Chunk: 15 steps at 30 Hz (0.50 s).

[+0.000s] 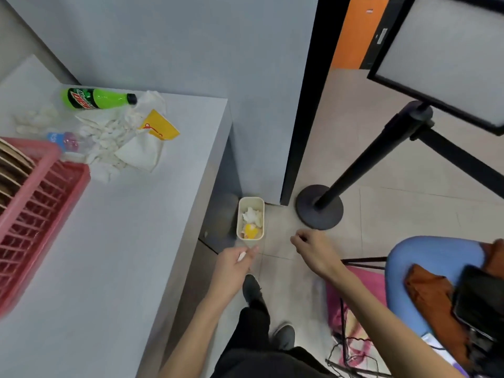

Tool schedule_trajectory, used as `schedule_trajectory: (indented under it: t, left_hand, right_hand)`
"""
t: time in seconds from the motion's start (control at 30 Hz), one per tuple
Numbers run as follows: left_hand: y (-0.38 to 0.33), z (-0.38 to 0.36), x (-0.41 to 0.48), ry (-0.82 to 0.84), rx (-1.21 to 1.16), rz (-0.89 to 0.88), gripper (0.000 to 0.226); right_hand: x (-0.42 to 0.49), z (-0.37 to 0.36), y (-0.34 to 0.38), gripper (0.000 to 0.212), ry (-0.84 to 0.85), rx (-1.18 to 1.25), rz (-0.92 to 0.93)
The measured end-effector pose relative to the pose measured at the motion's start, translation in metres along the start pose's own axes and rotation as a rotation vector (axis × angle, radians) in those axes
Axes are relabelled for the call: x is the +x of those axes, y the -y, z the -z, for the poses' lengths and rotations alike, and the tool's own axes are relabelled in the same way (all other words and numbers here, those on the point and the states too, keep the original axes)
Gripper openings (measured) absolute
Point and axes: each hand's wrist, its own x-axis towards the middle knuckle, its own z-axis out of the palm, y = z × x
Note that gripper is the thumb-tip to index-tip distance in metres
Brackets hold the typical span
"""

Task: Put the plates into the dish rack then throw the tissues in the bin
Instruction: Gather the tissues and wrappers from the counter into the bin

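1. Grey table [122, 241] fills the left. On the tiled floor at its corner stands the small bin [251, 198], with crumpled tissues inside.
2. Left hand [231, 268], at 6 o'clock from the bin, pinches a white tissue [241, 257] between thumb and fingers.
3. Right hand [313, 249], at 3 o'clock of the left, hangs loosely curled, with nothing visible in it.
4. Plates [12, 166] stand in the red dish rack [51, 162] at 9 o'clock.

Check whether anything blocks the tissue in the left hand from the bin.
Nothing visible does. The left hand pinches the tissue just short of the bin, which stands open-topped on the floor beside the counter.
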Motion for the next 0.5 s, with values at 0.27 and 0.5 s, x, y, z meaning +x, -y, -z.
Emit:
schedule_trajectory:
  t: [0.27,0.5]
  left_hand:
    - [0.037,-0.021,0.053,0.012,-0.019,0.116,0.036]
    - [0.137,-0.055,0.157,-0.074,-0.181,0.209,0.016]
  right_hand:
    - [0.047,-0.011,-0.039,0.022,0.092,-0.008,0.018]
    - [0.160,-0.069,-0.094,0.029,0.130,-0.045,0.042]
